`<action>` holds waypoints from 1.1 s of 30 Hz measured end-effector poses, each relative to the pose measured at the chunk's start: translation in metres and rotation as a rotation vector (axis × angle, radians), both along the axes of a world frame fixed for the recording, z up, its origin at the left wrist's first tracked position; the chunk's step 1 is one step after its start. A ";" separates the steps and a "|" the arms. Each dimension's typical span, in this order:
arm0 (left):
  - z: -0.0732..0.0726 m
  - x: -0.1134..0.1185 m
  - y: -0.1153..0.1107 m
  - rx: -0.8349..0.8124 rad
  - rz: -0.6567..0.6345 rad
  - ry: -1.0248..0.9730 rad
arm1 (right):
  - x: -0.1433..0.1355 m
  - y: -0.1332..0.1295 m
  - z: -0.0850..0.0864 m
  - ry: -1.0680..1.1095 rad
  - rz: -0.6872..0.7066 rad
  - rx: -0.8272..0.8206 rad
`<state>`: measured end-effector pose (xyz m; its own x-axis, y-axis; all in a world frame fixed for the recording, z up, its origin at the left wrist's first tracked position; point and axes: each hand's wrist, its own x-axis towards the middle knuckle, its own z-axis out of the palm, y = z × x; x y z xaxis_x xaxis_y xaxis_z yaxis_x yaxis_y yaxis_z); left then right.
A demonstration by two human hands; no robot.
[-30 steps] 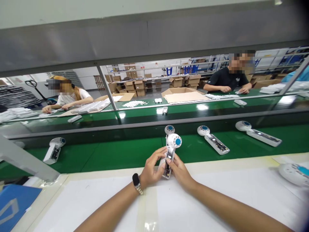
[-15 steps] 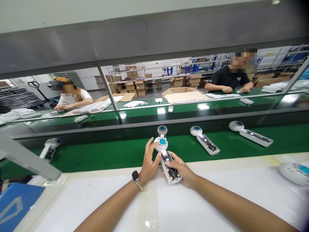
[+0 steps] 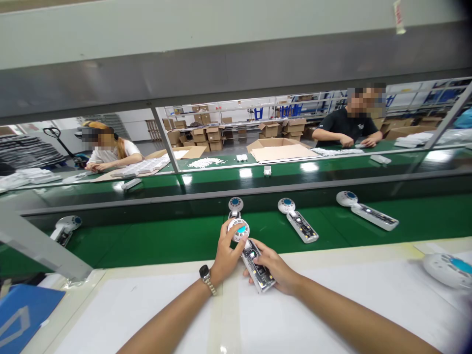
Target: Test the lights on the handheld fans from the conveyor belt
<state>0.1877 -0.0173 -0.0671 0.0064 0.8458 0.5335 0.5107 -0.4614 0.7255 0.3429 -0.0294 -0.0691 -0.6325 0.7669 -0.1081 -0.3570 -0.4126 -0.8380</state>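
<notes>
Both hands hold a white handheld device [image 3: 254,268] over the near edge of the green belt. It has a round head with a bright blue centre, and its open handle bares a dark circuit board with small yellowish parts. My left hand [image 3: 226,250], with a watch on the wrist, grips the round head, fingers over its face. My right hand [image 3: 275,265] is wrapped round the handle, thumb on the board side. Just behind lies a similar device [image 3: 236,204], partly hidden by my left hand. Another similar device [image 3: 302,226] rests on the belt to the right.
Further devices lie on the green belt [image 3: 147,241], one far right [image 3: 372,216], one far left [image 3: 66,228]. A white round-headed device [image 3: 448,270] sits on the white worktop [image 3: 313,314]. A blue folder [image 3: 29,314] is at left. Two people work across a second belt.
Devices on the near belt have shifted left, while small white parts on the far belt have shifted right. The held device is slightly lower and further left, still in both hands.
</notes>
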 end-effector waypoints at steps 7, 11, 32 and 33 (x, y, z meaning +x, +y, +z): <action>-0.001 -0.001 0.000 -0.001 -0.007 0.054 | 0.000 -0.001 -0.006 -0.003 0.020 0.076; -0.002 -0.002 0.000 -0.009 -0.005 0.075 | 0.000 -0.001 -0.007 -0.004 0.018 0.091; -0.002 -0.003 0.004 -0.019 -0.011 0.020 | -0.001 -0.001 0.005 -0.035 -0.009 0.021; -0.002 -0.003 0.004 -0.024 -0.004 0.021 | 0.000 -0.001 0.004 -0.011 0.008 0.013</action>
